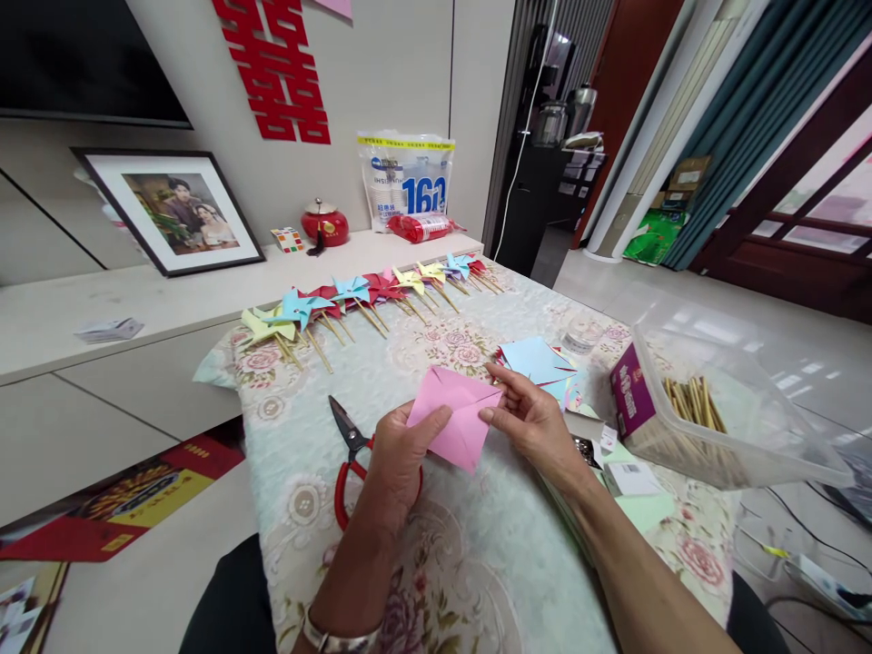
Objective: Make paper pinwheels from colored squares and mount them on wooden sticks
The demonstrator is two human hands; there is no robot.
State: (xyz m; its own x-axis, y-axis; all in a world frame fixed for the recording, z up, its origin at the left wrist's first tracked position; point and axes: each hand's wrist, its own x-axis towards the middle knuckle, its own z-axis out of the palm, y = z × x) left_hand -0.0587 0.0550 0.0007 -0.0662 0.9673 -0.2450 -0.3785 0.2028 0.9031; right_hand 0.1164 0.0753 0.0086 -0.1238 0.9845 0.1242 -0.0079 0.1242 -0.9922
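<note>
A square of pink paper (458, 420) with slits running in from its corners is held above the table. My left hand (401, 454) grips its left side, thumb on top and fingers underneath. At the right corner, the thumb and fingers of my right hand (535, 422) close on the paper; whether something small is also between them I cannot make out. Red-handled scissors (349, 443) lie with blades slightly apart beside and partly under my left forearm. Blue cut paper squares (538, 360) lie just beyond my right hand.
Finished paper pinwheels (354, 289) on sticks line the table's far edge. A clear plastic bin (715, 454) with several sticks (695, 402) stands at right. Near it are a small white box (632, 479), green paper (650, 511) and a round clear container (581, 336). Cables (810, 518) lie on the floor.
</note>
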